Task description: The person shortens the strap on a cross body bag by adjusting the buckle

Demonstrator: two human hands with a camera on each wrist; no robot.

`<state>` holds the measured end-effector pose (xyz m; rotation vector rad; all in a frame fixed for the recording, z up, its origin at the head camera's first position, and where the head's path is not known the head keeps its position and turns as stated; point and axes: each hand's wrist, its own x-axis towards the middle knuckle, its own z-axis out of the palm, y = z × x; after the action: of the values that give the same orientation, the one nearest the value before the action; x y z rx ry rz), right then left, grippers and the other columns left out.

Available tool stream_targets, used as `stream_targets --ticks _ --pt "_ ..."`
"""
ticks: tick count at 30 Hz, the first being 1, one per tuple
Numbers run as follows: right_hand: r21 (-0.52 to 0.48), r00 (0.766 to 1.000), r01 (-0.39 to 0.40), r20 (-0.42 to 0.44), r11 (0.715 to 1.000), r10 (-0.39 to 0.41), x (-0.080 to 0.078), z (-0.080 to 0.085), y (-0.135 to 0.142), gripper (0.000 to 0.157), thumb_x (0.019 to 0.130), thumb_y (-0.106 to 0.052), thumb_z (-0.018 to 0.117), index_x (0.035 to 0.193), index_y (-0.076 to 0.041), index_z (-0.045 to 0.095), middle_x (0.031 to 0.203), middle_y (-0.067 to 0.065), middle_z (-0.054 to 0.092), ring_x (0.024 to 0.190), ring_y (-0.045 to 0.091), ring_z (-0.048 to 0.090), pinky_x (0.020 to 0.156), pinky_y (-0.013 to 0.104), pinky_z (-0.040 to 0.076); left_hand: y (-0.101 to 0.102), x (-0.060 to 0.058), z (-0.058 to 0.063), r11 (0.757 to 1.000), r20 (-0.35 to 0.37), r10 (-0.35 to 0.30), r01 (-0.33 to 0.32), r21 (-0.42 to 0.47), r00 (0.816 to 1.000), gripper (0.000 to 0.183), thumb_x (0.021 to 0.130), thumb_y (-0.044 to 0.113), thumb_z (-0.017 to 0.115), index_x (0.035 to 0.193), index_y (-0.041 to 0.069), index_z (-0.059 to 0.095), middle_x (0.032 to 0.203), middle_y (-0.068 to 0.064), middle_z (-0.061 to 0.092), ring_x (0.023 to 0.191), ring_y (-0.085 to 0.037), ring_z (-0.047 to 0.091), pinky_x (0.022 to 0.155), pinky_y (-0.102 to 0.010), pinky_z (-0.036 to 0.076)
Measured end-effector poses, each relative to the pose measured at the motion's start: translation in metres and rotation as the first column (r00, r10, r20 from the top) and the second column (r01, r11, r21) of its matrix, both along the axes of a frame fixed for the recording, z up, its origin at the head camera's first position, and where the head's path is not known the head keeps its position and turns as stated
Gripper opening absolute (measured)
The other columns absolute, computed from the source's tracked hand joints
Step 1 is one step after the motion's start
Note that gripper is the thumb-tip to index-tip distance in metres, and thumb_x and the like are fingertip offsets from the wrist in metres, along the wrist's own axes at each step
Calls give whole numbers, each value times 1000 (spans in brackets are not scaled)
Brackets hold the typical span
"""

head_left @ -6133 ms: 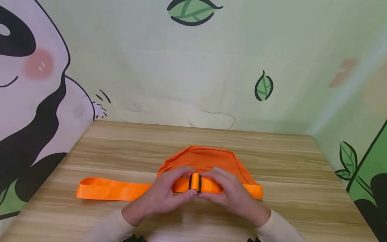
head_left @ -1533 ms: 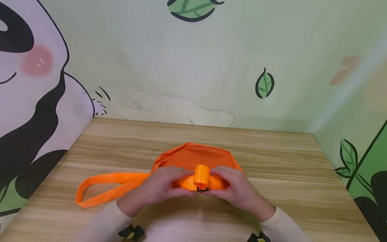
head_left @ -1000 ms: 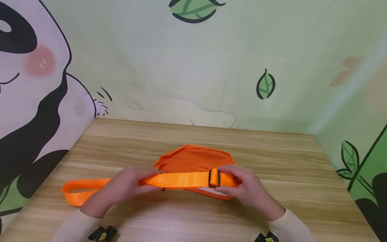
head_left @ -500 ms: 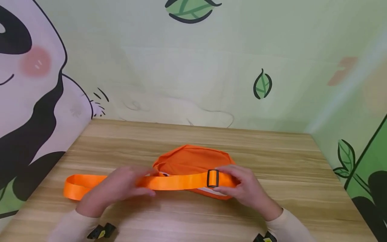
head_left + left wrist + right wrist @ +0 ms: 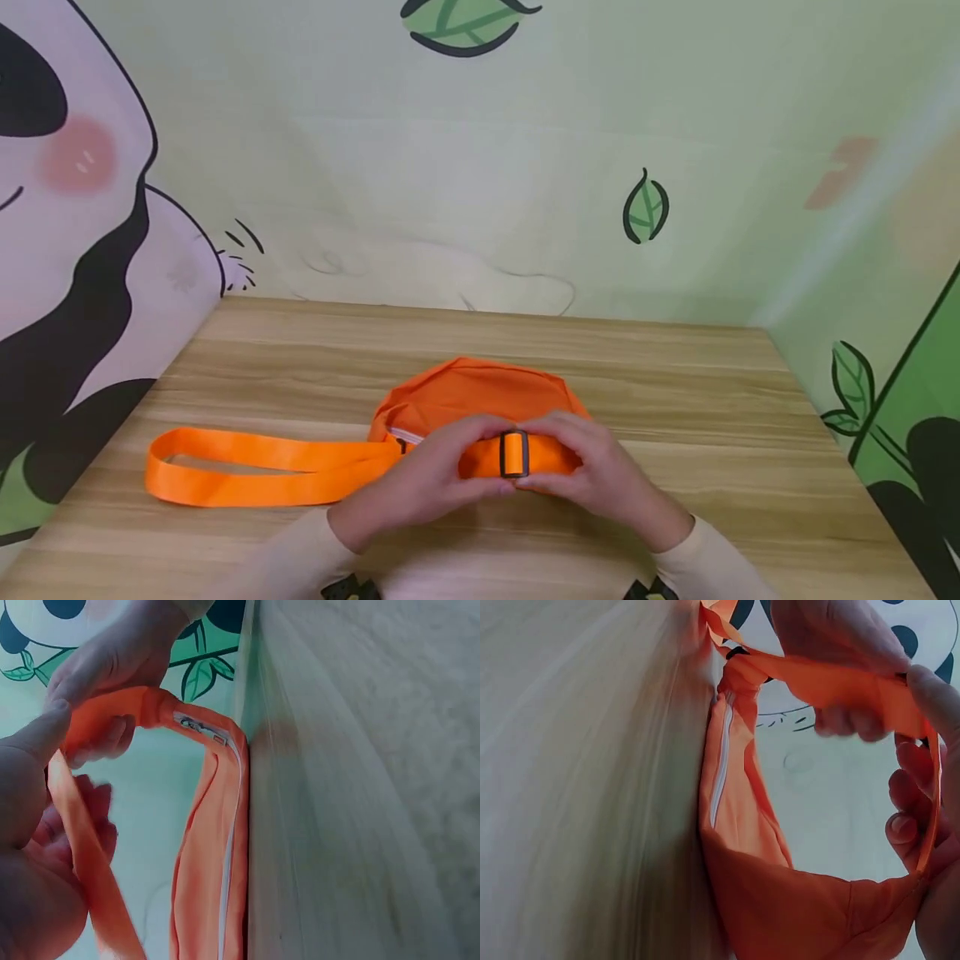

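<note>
An orange waist bag [image 5: 480, 387] with a pale zipper [image 5: 227, 862] rests on the table behind both hands. Its bright orange strap [image 5: 262, 492] runs across the front, and a black slider buckle [image 5: 514, 454] is threaded on it. My left hand [image 5: 427, 475] pinches the strap just left of the buckle, thumb below and fingers above. On the buckle's other side, my right hand [image 5: 596, 467] grips the strap in the same way. Both wrist views show the strap lifted off the bag between the hands. The hands cover part of the bag's front.
A long loop of strap lies leftward on the wood-grain table [image 5: 675, 375]. Behind rises a pale green wall [image 5: 360, 167] printed with leaves, with a panda picture [image 5: 97, 250] at left. Dark wrist mounts [image 5: 351, 588] show at the lower edge.
The raised strap fold at the buckle was pulled flat as my left hand slid left. It has since returned right to the buckle. The strap loop at left now lies longer.
</note>
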<state>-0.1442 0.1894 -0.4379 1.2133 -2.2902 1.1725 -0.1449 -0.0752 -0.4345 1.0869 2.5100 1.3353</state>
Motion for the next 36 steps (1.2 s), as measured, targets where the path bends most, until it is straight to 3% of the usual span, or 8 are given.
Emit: stream_targets --ticks 6,16,24,29,36 --pt "52 997 42 67 998 -45 4 0 12 62 82 -14 96 137 -11 68 125 4 75 108 16 68 92 27 59 -3 -2 -2 999 -65 9 -7 32 998 54 93 33 86 142 24 63 137 10 69 119 -10 64 105 -33 56" --pt "21 1000 1 -23 1000 -1 -1 -2 12 52 80 -7 95 127 -12 72 115 3 77 95 14 68 85 25 57 -11 -2 -2 999 -88 4 0 48 996 54 95 38 84 144 26 63 130 10 69 106 -8 63 92 -28 58" --pt "23 999 -15 -28 1000 16 -3 -2 7 44 87 -14 92 127 -11 73 115 2 77 96 13 67 83 23 57 -12 -3 -2 999 -128 8 -3 42 992 56 93 37 86 144 28 64 131 13 70 113 -7 64 99 -30 56" --pt "7 999 -25 -44 1000 26 -3 -1 2 44 87 -14 92 127 -11 74 114 3 77 97 15 68 85 24 57 -11 -5 -1 999 -155 6 0 39 988 54 92 33 88 142 26 67 126 12 72 109 -7 64 94 -29 57" --pt "-26 996 -43 -74 999 41 -4 -2 -3 44 93 -26 87 128 -5 74 113 8 79 96 19 72 85 21 58 -8 -8 -2 1000 -229 -8 8 -4 973 53 89 32 90 136 17 71 120 4 75 102 -11 66 92 -29 59"
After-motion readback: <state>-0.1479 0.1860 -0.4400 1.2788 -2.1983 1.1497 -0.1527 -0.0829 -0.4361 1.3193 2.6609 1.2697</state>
